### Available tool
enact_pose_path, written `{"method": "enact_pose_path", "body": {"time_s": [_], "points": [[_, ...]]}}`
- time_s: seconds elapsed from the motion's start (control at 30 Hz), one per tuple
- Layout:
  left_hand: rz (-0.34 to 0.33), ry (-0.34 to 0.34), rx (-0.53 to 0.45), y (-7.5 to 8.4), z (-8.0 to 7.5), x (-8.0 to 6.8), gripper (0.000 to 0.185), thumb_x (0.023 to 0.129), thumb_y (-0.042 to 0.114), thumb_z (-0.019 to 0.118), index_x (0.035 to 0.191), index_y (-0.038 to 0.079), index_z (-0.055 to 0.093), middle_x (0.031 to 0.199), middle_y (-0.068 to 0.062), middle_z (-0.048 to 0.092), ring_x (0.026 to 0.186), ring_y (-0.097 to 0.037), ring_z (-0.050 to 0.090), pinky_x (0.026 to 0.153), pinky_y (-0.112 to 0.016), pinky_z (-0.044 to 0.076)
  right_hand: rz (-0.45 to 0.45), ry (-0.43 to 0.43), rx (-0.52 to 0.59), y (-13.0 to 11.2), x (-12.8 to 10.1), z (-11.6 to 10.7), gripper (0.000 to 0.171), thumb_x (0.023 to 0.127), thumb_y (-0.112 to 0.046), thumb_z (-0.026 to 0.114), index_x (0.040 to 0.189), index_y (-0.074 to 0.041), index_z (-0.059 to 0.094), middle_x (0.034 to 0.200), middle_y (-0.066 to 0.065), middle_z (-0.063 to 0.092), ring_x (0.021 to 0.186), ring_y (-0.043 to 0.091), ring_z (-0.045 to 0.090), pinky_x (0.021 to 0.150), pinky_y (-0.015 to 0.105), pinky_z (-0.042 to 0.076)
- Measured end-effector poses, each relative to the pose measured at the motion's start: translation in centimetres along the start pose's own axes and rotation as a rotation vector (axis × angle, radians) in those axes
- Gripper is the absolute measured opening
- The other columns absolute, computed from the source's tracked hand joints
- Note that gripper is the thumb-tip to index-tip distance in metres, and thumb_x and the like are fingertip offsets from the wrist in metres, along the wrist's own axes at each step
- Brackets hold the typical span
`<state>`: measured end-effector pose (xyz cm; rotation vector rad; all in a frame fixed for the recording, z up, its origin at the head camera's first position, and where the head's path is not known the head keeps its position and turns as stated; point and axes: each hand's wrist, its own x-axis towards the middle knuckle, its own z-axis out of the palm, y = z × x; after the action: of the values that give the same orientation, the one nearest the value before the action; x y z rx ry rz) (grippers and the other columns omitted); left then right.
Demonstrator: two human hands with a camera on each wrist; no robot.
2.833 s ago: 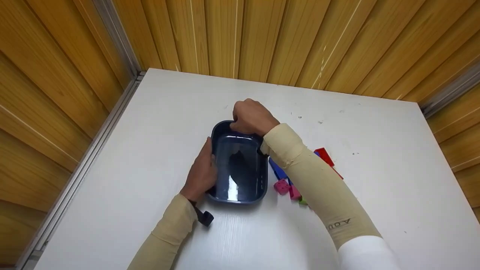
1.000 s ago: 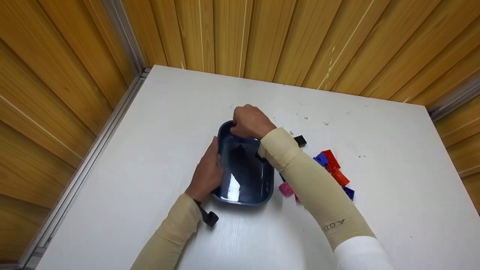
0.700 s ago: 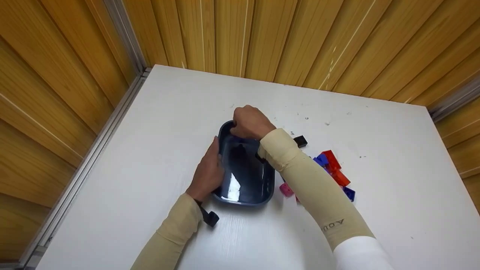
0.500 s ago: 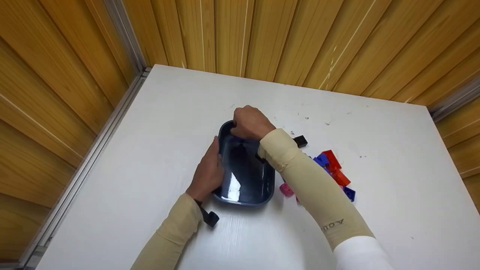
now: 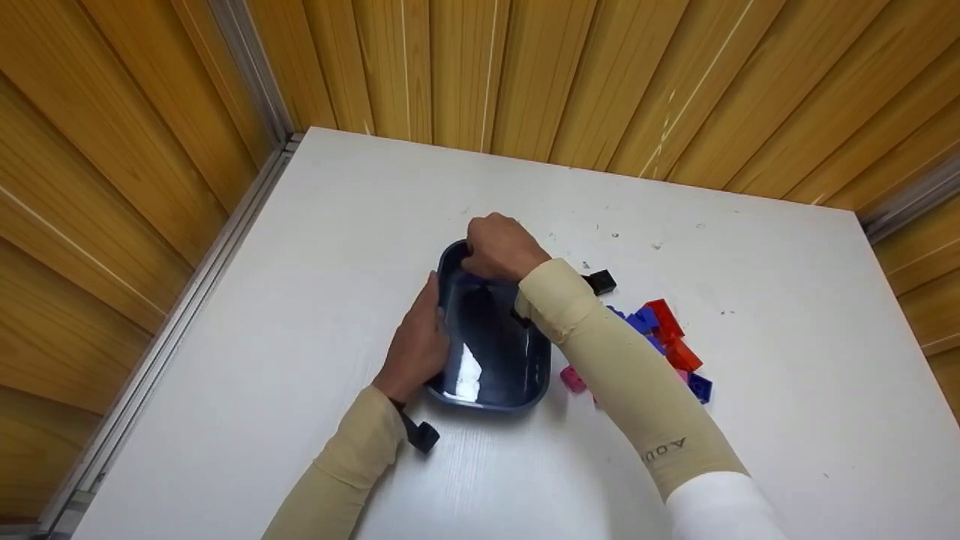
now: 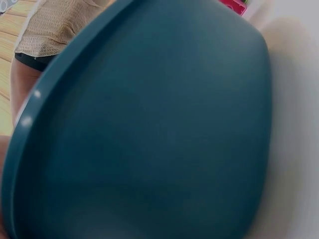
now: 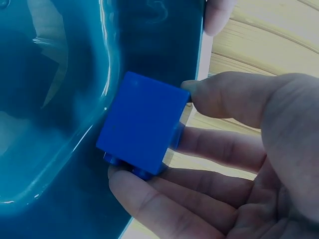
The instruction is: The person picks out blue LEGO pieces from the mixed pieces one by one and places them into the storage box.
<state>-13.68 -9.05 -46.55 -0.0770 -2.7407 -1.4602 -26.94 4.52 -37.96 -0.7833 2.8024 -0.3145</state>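
Observation:
A dark blue rectangular dish (image 5: 495, 406) with a raised rim stands on the white table. My left hand (image 5: 412, 345) holds its left side, with the fingers along the outside and the thumb at the rim. Over the dish's far end, my right hand (image 5: 501, 244) reaches down past the rim. In the right wrist view its thumb and fingers pinch a blue toy brick (image 7: 142, 122), studs turned toward the fingertips. That brick is hidden behind the hand in the head view. The left wrist view is mostly filled by the dish's smooth outer wall (image 6: 149, 119).
Right of the dish, partly under my right forearm, lie loose toy bricks: a black brick (image 5: 600, 282), a red brick (image 5: 664, 321), a dark blue brick (image 5: 700, 388), a pink brick (image 5: 573, 379) and several others. Wood-patterned panels (image 5: 517, 75) border the table's back and left.
Since the earliest frame the view has shifted slightly and my right forearm has moved, uncovering the black brick and more bricks. Both hands stay at the dish; the latest frames are nearly alike.

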Motion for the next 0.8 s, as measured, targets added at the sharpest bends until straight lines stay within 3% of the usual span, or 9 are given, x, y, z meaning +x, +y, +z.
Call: {"method": "enact_pose_path", "body": {"time_s": [0.3, 0.8], "points": [[0.043, 0.009, 0.009, -0.2, 0.0, 0.1, 0.057, 0.109, 0.006, 0.031, 0.163, -0.008, 0.018, 0.169, -0.025, 0.029, 0.158, -0.036, 0.030, 0.129, -0.050, 0.028, -0.006, -0.011, -0.030, 0.1, 0.3, 0.4, 0.037, 0.087, -0.016, 0.071, 0.059, -0.015, 0.047, 0.058, -0.005, 0.040, 0.062, 0.018, 0.041, 0.057, 0.032, 0.037], [0.038, 0.009, 0.006, -0.2, 0.0, 0.1, 0.058, 0.109, 0.006, 0.033, 0.163, -0.007, 0.018, 0.169, -0.025, 0.030, 0.158, -0.037, 0.031, 0.128, -0.050, 0.029, -0.004, -0.014, -0.023, 0.1, 0.4, 1.2, 0.027, 0.087, -0.015, 0.072, 0.064, -0.012, 0.058, 0.062, 0.000, 0.054, 0.064, 0.018, 0.046, 0.059, 0.032, 0.042]]}}
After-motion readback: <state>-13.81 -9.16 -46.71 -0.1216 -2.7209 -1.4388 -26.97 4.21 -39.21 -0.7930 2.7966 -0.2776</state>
